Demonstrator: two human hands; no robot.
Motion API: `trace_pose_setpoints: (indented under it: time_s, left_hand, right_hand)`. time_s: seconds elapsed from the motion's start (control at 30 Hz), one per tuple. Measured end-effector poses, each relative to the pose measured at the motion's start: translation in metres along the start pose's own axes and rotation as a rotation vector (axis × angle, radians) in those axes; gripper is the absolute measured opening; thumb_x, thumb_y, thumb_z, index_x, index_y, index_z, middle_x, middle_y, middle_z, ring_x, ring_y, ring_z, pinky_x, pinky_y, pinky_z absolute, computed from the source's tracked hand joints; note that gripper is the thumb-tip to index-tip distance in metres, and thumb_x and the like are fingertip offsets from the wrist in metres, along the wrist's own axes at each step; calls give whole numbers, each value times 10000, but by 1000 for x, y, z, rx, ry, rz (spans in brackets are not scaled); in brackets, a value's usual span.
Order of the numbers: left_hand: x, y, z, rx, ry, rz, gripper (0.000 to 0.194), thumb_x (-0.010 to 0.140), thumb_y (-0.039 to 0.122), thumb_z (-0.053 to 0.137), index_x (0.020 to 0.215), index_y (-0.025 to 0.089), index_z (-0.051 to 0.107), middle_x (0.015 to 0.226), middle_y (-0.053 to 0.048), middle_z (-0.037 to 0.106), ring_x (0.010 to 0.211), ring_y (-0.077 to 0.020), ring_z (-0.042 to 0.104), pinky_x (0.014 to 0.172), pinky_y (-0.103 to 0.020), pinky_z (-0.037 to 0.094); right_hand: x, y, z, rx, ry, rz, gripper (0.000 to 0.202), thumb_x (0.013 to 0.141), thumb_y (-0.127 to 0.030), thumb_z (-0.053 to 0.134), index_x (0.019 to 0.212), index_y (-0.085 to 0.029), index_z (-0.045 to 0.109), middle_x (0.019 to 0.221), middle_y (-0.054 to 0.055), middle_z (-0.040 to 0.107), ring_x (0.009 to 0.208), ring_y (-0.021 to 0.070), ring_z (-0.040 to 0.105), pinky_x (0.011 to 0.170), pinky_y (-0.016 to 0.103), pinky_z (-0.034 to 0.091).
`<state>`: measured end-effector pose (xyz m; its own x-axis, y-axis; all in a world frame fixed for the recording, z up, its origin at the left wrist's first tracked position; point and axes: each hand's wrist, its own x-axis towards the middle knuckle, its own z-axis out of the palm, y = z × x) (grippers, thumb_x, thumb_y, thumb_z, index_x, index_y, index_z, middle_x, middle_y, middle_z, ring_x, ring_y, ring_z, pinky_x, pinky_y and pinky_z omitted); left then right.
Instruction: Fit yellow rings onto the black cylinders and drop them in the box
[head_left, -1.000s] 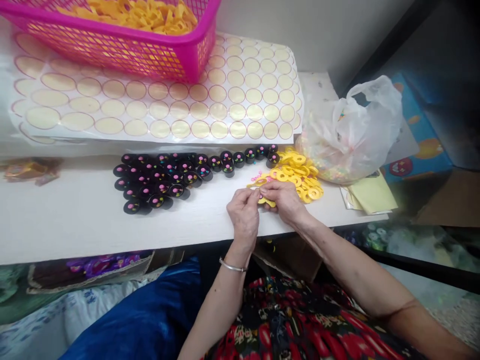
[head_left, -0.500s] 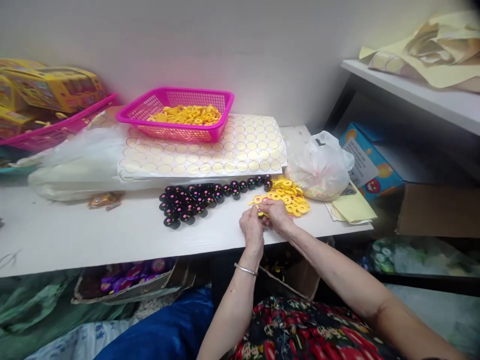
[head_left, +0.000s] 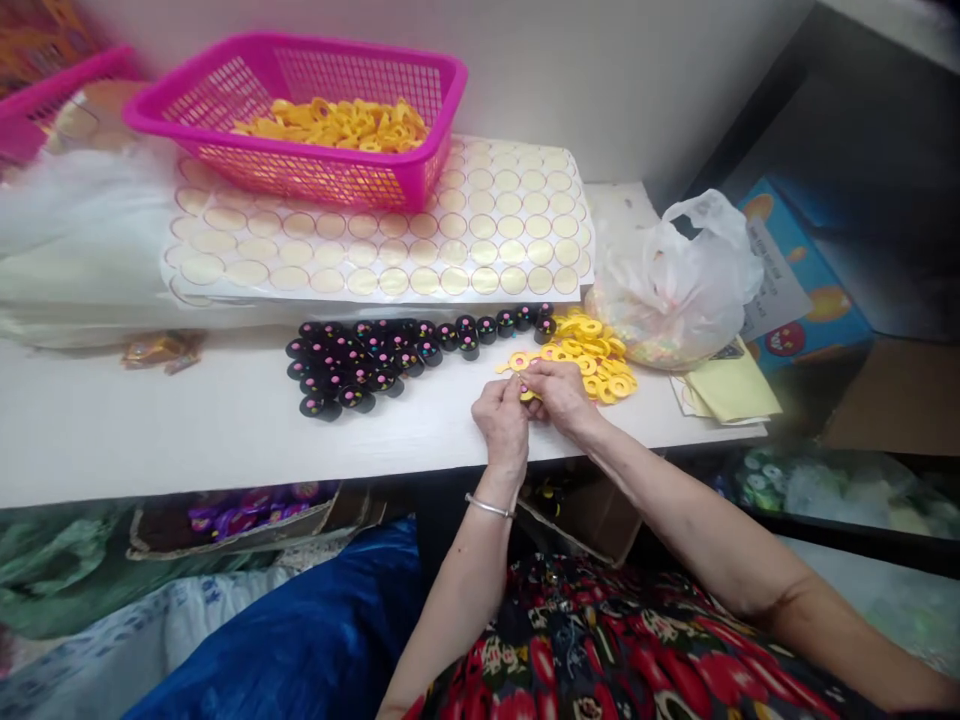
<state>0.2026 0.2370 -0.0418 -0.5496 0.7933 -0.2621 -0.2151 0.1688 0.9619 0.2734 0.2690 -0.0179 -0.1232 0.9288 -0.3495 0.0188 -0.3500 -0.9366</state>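
Note:
My left hand (head_left: pixel 501 418) and my right hand (head_left: pixel 561 398) meet at the table's front edge, fingers closed. Pinched between them is a small yellow plastic ring piece (head_left: pixel 527 394), mostly covered by the fingers; a bit of pink shows at its middle. Just beyond the fingertips lie a few more yellow ring pieces (head_left: pixel 519 361), and a loose pile of yellow rings (head_left: pixel 609 362) spreads to the right of my right hand. Left of my hands, small round black pieces (head_left: pixel 360 362) with pink dots stand packed in a group, with a row trailing toward the pile.
A pink basket (head_left: pixel 420 185) of yellow pieces rests on sheets of round stickers (head_left: pixel 487 255). At the right are a knotted white plastic bag (head_left: pixel 675 290), yellow paper (head_left: pixel 731 385) and a blue box (head_left: pixel 810 290). An open carton (head_left: pixel 232 545) of purple items sits below the table.
The camera view has tilted down and come closer, so the basket and sheets appear larger. Both hands stay together on the yellow ring piece, with only slight finger movement.

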Motion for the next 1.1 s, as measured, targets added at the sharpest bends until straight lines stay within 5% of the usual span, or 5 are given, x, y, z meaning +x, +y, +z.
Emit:
trace_pose_setpoints:
  time_s: [0.2, 0.67, 0.87, 1.1]
  left_hand:
    - [3, 4, -5, -176, -58, -162, 226, 576, 305, 668, 542, 119, 545, 328, 65, 401, 306, -52, 345, 334, -173, 239]
    - [3, 4, -3, -79, -116, -82, 315, 667, 400, 636, 558, 150, 477, 365, 73, 408, 300, -45, 325, 318, -168, 215]
    - [5, 6, 2, -47, -81, -20, 313, 688, 345, 621, 522, 154, 437, 374, 88, 352, 324, -26, 301, 345, -155, 235]
    - [-1, 3, -6, -90, -154, -59, 365, 697, 478, 622, 622, 130, 538, 378, 72, 402, 309, -37, 308, 324, -170, 212]
  right_hand:
    - [5, 13, 4, 34, -2, 101, 127, 618, -258, 577, 613, -137, 537, 417, -21, 489, 307, 95, 443, 277, 178, 327]
    - [4, 5, -5, 25, -21, 125, 144, 636, -258, 606, 594, -128, 559, 424, -17, 517, 312, 74, 435, 283, 154, 323]
    - [0, 2, -5, -36, 6, 7, 232, 702, -323, 601, 583, -136, 533, 389, -39, 456, 303, 73, 418, 277, 153, 290]
    - [-6, 13, -13, 98, -134, 29, 337, 730, -464, 584, 733, -127, 589, 524, -11, 546, 369, 61, 456, 343, 165, 386]
